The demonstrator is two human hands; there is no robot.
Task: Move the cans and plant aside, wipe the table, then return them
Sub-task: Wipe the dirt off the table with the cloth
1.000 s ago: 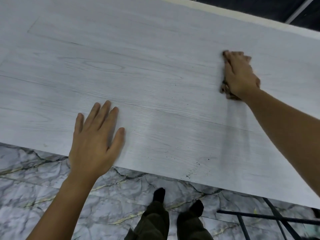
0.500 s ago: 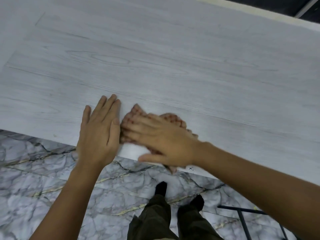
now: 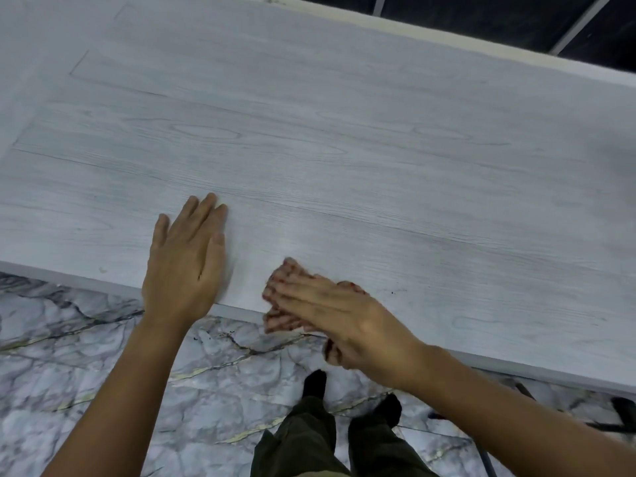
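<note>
- Head view looked down on a pale grey wood-grain table point(image 3: 344, 149), its near edge running across the lower frame.
- Left hand point(image 3: 184, 259) lay flat on the table near that edge, palm down, fingers straight and close together, holding nothing.
- Right hand point(image 3: 330, 311) lay just beside the left, at the table's near edge, fingers extended and pressing down on a reddish cloth point(image 3: 285, 273); fingers flat on top, not curled round it.
- Cloth showed beyond the fingertips and under the palm, part of it hanging past the table edge; image blurred there, so its pattern could not be made out.
- A few dark specks point(image 3: 392, 292) sat on the table surface just right of the right hand.
- Cans and plant were out of frame; their position could not be told.
- Below the edge: marble-pattern floor point(image 3: 69, 356) with gold veins, dark green trousers point(image 3: 299, 442) and black footwear point(image 3: 315, 382) of the person.
- Far side of the table showed a cream edge strip point(image 3: 447, 36), dark ground beyond it.
</note>
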